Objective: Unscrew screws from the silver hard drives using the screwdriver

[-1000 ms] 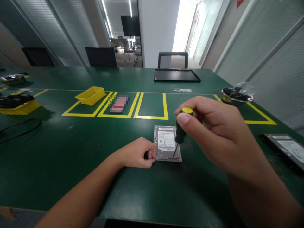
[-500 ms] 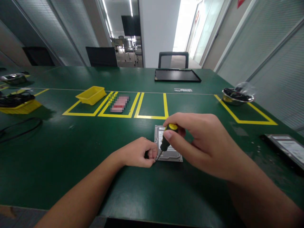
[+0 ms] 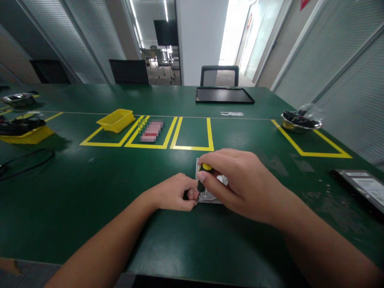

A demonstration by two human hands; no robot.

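A silver hard drive point(image 3: 210, 196) lies flat on the green table point(image 3: 90, 192), mostly covered by my hands. My right hand point(image 3: 240, 184) is closed around a small black screwdriver with a yellow cap point(image 3: 204, 173), its tip down at the drive's near left corner. My left hand point(image 3: 175, 194) is curled, its fingers pinched against the drive's left edge, right beside the screwdriver tip.
Yellow tape boxes mark the table beyond the drive, with a yellow bin point(image 3: 116, 120) and a blurred pink item point(image 3: 152, 131). A metal bowl point(image 3: 301, 122) sits at the right, another hard drive point(image 3: 361, 188) near the right edge, a black tray point(image 3: 223, 96) at the far side.
My right hand has come down and to the left with the screwdriver, from above the drive's right side to its near left corner. My left hand has stayed put.
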